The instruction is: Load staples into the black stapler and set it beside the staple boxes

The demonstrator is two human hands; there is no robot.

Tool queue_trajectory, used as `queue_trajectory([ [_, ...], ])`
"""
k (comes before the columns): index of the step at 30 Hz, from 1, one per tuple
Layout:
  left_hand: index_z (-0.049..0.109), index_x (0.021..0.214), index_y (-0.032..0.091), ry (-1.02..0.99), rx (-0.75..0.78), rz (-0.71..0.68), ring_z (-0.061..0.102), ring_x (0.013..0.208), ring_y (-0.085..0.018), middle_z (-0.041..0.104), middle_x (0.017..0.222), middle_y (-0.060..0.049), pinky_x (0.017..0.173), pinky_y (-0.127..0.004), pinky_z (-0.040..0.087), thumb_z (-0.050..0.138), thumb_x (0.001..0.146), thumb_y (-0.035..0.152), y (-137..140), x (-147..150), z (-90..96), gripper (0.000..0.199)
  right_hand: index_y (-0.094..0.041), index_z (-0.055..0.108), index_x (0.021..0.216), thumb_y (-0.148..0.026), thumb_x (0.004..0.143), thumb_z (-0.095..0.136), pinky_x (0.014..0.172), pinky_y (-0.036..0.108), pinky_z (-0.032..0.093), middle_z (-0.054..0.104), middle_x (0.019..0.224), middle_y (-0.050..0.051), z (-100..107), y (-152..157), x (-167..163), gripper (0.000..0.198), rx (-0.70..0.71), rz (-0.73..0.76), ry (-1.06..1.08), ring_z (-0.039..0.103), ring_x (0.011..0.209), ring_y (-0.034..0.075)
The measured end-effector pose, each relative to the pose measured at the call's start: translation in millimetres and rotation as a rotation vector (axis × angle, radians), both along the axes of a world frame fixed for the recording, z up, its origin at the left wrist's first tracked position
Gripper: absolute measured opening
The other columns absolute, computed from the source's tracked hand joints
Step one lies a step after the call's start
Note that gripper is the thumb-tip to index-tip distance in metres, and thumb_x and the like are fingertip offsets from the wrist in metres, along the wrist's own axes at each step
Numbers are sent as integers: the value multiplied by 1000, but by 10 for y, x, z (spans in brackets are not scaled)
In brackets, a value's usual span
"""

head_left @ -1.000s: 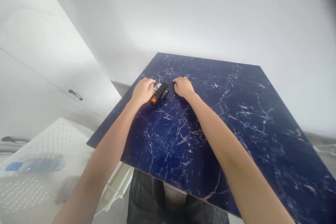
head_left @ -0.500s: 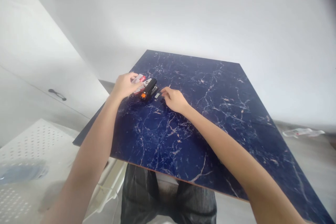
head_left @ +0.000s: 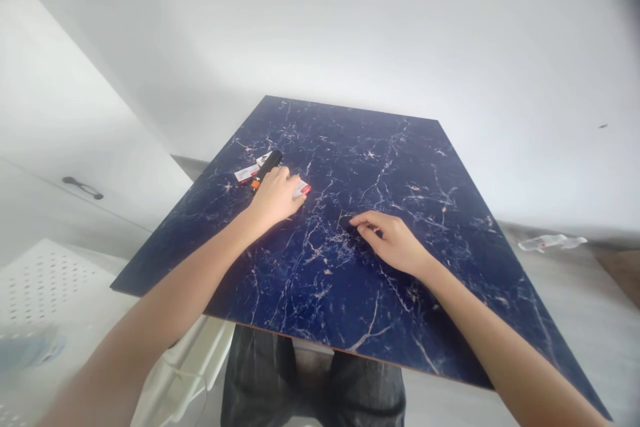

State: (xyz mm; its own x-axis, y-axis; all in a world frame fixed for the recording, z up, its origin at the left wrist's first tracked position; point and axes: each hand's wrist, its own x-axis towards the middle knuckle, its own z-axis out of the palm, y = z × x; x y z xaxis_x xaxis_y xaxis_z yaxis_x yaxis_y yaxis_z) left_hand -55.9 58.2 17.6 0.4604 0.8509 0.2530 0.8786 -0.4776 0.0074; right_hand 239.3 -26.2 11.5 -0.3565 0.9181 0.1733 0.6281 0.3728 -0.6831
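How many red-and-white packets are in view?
2. One packet lies left of the black stapler; the second packet shows at the fingertips of the left hand. That hand partly covers the stapler, so others may be hidden.

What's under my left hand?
A red-and-white packet sticks out past your left hand, which also overlaps the black stapler; anything fully beneath is hidden.

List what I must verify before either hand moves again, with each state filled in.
1. Left hand has hold of the red-and-white pack: ok.
2. Right hand clear of the stapler: ok.
3. Nothing in the right hand: cannot tell, fingers are curled.
4. Stapler fully visible: not ok, left hand partly covers it.
5. Second pack on the blue table: ok.
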Motion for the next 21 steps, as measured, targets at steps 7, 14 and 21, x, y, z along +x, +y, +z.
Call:
queue_trajectory([
  [7,72,125,16,-303,37,-321,63,112,-29,70,122,-13,105,-50,50,57,105,37,-28,34,20,33,-24,71,123,-36,104,53,94,46,62,77,120,9,63,-116,230,29,103,-55,-90,74,107,28],
  [14,57,151,19,-223,-266,-716,47,148,-35,55,157,-15,123,-57,38,62,103,47,-535,453,-128,56,-23,31,167,-51,94,68,123,63,38,41,167,16,10,-250,131,86,203,138,-295,39,154,38],
  [21,54,153,19,-194,-310,-707,43,152,-38,50,161,-16,126,-59,35,67,99,48,-585,474,-191,63,-18,31,168,-61,91,67,128,60,31,36,171,15,-33,-333,43,95,119,204,-422,31,158,39],
])
